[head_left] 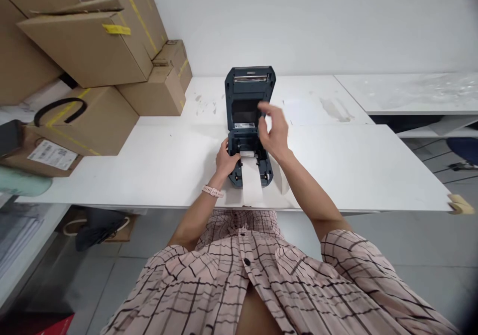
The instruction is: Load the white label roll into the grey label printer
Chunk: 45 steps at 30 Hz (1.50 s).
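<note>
On the white table in front of me stands a dark label printer (pixel 266 168) with its lid (pixel 244 96) raised. A white paper strip (pixel 252 180) runs from the roll inside, over the printer's front and toward the table edge. My left hand (pixel 226 161) grips the left side of the printer's base, its thumb reaching inside by the roll. Raised in front of the lid's right edge is my right hand (pixel 275 128), fingers curled and slightly blurred. Whether those fingers touch the lid or hold anything small, I cannot make out.
Cardboard boxes (pixel 89 46) with yellow tape are stacked on the left, a black curved strap (pixel 59 105) on one. The white table (pixel 347 161) extends right, to a rolled tan piece (pixel 461 204) at its corner. A white wall (pixel 317 21) rises behind.
</note>
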Available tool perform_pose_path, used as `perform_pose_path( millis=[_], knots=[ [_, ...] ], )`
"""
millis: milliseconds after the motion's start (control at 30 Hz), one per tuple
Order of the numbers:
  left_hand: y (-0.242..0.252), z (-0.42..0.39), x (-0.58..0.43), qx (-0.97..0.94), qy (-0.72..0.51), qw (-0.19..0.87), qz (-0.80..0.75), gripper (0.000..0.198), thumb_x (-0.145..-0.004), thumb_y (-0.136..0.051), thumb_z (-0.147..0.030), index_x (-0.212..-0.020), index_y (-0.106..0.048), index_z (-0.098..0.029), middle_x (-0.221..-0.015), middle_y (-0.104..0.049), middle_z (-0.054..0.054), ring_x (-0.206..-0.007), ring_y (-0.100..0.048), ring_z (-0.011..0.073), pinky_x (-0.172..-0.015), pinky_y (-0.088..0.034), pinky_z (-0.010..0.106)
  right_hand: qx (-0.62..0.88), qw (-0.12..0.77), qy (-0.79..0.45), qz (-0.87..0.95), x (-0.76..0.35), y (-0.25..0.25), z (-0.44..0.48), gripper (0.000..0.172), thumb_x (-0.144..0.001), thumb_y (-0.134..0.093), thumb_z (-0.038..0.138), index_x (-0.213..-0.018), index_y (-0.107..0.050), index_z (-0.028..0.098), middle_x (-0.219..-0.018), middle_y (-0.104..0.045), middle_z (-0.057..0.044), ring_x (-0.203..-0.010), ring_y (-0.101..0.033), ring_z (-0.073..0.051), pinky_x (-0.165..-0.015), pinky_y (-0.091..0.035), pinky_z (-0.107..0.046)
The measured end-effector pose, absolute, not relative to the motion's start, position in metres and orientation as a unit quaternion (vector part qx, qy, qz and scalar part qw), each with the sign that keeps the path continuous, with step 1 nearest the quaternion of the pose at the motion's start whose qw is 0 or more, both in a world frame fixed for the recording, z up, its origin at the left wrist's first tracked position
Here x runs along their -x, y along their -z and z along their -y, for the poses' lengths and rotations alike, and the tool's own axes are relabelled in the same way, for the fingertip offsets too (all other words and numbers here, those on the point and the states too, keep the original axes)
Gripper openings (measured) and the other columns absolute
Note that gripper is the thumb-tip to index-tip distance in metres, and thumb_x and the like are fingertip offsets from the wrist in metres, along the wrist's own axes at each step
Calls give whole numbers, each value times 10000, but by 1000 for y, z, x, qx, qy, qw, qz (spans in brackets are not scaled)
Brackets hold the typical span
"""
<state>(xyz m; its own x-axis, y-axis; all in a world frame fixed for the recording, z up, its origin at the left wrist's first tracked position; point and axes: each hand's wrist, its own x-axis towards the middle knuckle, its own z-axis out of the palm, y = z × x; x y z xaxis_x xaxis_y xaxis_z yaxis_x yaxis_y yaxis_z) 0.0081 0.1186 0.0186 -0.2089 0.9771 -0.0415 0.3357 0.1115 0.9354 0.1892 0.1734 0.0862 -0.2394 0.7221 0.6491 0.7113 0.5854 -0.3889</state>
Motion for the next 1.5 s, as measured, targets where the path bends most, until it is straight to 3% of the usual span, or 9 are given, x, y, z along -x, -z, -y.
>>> perform_pose_path(
  millis=[200,300,433,533,700,967,1133,1300,1500],
  knots=[
    [-14,-123,-9,-507,-428,351,-661,793,-748,-694,-185,-1512,-489,-242,-1441,-658,103,-1244,-665,305,-1071,-514,441,446,-36,14,894,-160,-77,-162,340,-937,-480,110,-1087,-778,43,-1069,-786,-232,-1177,-672,-355,-1190,-323,-505],
    [-12,-124,-7,-523,-416,340,-661,805,-757,-647,-138,-1536,-473,-234,-1413,-686,97,-1289,-648,305,-1131,-476,455,391,-99,-30,915,-152,-72,-169,347,-951,-472,117,-1073,-793,72,-1054,-799,-199,-1170,-687,-335,-1255,-189,-524],
    [-12,-124,-3,-538,-412,336,-654,820,-755,-588,-89,-1553,-467,-235,-1388,-709,82,-1312,-638,312,-1180,-436,493,349,-116,-110,923,-155,-76,-179,352,-968,-500,187,-1222,-743,171,-1118,-803,-132,-1020,-744,-292,-1034,-482,-443],
    [-10,-124,-2,-536,-412,333,-657,817,-761,-578,-91,-1557,-466,-237,-1405,-700,82,-1336,-625,321,-1192,-425,518,300,-92,-201,928,-169,-87,-186,397,-949,-560,228,-1329,-676,226,-1235,-770,-92,-1026,-734,-264,-869,-557,-366],
    [-8,-123,-2,-531,-431,342,-645,815,-762,-571,-101,-1555,-466,-258,-1463,-664,64,-1369,-605,300,-1200,-429,501,169,80,-455,871,-233,-105,-174,513,-926,-679,385,-1414,-610,244,-1330,-702,-99,-1059,-691,-240,-887,-566,-397],
    [-19,-114,-7,-502,-427,374,-652,793,-799,-566,-116,-1573,-449,-238,-1571,-565,85,-1478,-501,315,-1225,-407,487,320,390,-508,699,-392,-59,-109,336,-726,-873,466,-977,-693,334,-967,-751,-76,-1000,-726,-316,-976,-564,-564],
    [-10,-118,-5,-497,-445,367,-649,795,-785,-573,-111,-1564,-464,-224,-1551,-582,99,-1471,-513,300,-1209,-432,468,471,393,-489,621,-411,-12,-125,405,-711,-855,474,-1013,-631,323,-1134,-752,-96,-1197,-682,-339,-931,-581,-505],
    [1,-122,-3,-498,-465,361,-637,816,-752,-600,-116,-1551,-485,-241,-1510,-624,85,-1410,-576,291,-1192,-456,463,486,397,-501,596,-389,17,-157,423,-671,-853,405,-994,-601,302,-1168,-768,-65,-1080,-718,-255,-915,-591,-419],
    [1,-123,-1,-503,-458,353,-643,835,-733,-605,-104,-1545,-495,-265,-1476,-654,65,-1411,-574,292,-1213,-436,485,469,363,-517,618,-405,11,-154,536,-775,-803,397,-1281,-628,376,-1512,-614,-56,-1395,-579,-280,-1137,-510,-503]
  ],
)
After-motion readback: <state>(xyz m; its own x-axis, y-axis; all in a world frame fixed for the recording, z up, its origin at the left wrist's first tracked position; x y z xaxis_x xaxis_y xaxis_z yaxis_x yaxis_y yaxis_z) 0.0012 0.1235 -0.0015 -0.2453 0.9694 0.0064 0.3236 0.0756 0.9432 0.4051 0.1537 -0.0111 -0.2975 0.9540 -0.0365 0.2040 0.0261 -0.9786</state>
